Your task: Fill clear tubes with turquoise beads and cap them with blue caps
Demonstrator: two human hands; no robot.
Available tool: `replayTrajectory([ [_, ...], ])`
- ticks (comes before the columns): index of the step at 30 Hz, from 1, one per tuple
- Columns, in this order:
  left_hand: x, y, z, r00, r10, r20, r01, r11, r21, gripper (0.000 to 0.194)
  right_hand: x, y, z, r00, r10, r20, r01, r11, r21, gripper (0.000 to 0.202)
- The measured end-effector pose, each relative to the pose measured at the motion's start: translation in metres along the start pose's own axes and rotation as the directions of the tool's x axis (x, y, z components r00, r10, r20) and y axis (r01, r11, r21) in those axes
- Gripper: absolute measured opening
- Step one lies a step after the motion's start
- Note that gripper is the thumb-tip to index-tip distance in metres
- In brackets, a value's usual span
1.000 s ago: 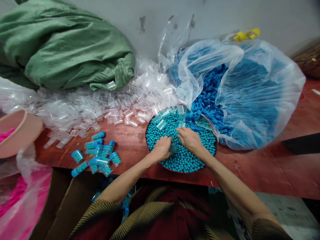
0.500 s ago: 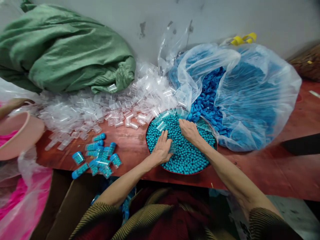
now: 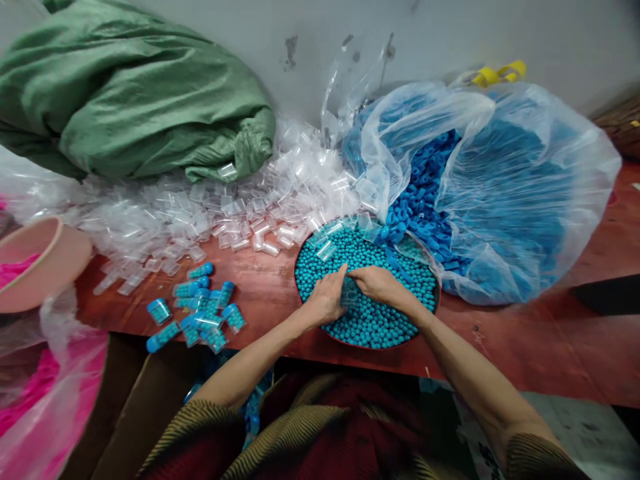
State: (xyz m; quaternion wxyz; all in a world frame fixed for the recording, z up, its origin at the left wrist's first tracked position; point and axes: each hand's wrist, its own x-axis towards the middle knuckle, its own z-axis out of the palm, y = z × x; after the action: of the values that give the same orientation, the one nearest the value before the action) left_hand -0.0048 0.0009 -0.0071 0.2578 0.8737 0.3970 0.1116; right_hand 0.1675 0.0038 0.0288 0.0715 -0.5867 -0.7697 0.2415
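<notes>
A round basin (image 3: 298,293) full of small turquoise balls (image 3: 385,323) stands in front of me. Over it, my left hand (image 3: 327,297) is closed around a small clear plastic tube (image 3: 349,293). My right hand (image 3: 383,285) meets the tube's upper end with its fingers pinched together; whatever they hold is hidden. Another clear tube (image 3: 327,251) lies on the balls near the far rim. Blue plastic caps (image 3: 425,190) spill from a large translucent bag (image 3: 520,200) behind the basin, some at its edge.
Several ball-filled tubes with blue caps (image 3: 205,310) lie left on the red table (image 3: 265,280). Loose clear tubes (image 3: 200,213) are heaped along the wall, beneath a green sack (image 3: 150,100). A pink basin (image 3: 55,260) stands at far left.
My right hand has come back from the caps at the basin's far edge to the tube in my left hand. Another person's hand at far left has left the view.
</notes>
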Motion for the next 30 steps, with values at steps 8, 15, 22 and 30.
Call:
replayTrajectory([
  [8,-0.001,0.017,-0.005,0.994,-0.107,0.035,0.104,0.992,0.078,0.065,0.087,-0.025,0.002,0.953,0.165,-0.255,-0.173,0.985,-0.006,0.033],
  [15,-0.011,0.015,-0.002,0.987,-0.058,-0.15,0.093,0.967,0.238,0.055,0.067,0.0,0.014,0.969,-0.071,-0.238,0.09,0.994,0.069,0.009],
  [22,0.002,0.006,-0.006,1.0,-0.005,-0.004,0.006,0.991,0.132,0.072,0.009,0.016,0.027,0.922,-0.279,-0.269,0.302,0.952,0.046,0.021],
  [30,0.017,-0.001,-0.015,0.998,-0.029,0.06,0.031,0.999,-0.031,0.1,0.006,0.018,0.033,0.904,-0.002,-0.428,0.21,0.872,0.441,0.022],
])
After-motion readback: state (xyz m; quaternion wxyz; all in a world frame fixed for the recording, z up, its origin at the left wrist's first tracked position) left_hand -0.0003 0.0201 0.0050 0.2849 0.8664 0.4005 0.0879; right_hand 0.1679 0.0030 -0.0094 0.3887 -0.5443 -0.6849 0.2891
